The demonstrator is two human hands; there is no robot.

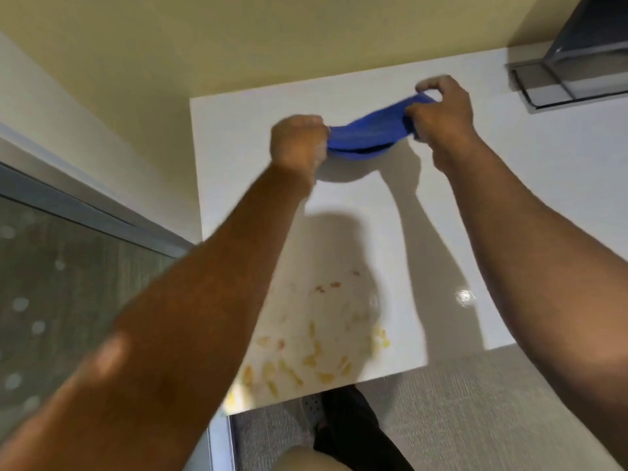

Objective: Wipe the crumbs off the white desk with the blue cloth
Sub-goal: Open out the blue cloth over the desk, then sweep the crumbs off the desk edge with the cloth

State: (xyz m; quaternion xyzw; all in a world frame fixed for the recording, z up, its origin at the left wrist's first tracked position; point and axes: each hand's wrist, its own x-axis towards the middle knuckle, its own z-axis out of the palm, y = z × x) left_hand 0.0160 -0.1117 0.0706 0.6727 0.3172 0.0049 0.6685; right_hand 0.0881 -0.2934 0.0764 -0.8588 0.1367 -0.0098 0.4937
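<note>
Right now my grip is on the blue cloth (365,132), which I hold stretched between both fists above the far half of the white table (530,185), with its shadow falling on the top beneath it. My left hand (297,142) is balled tight on the near-left end. My right hand (441,110) is closed on the far-right end, fingers curled over the bunched edge. The cloth's long axis therefore runs slantwise across the table, from near-left to far-right, and its middle sags a little between my fists.

The crumbs (306,351) lie the other way from the cloth: well apart from it, toward me, spread along the table's near edge and thickest toward the near-left corner, partly under my left forearm. They are yellowish flakes with a few browner bits just beyond them, and the blur keeps me from counting them.

So the coming move turns on that gap, I judge: the cloth must come down and back toward my body before it meets anything. My left hand is the nearer one to the crumbs. Nothing on the near part of the table looks wiped yet. A dark grey object (574,62) on the table beyond my right hand is clear of the path.
</note>
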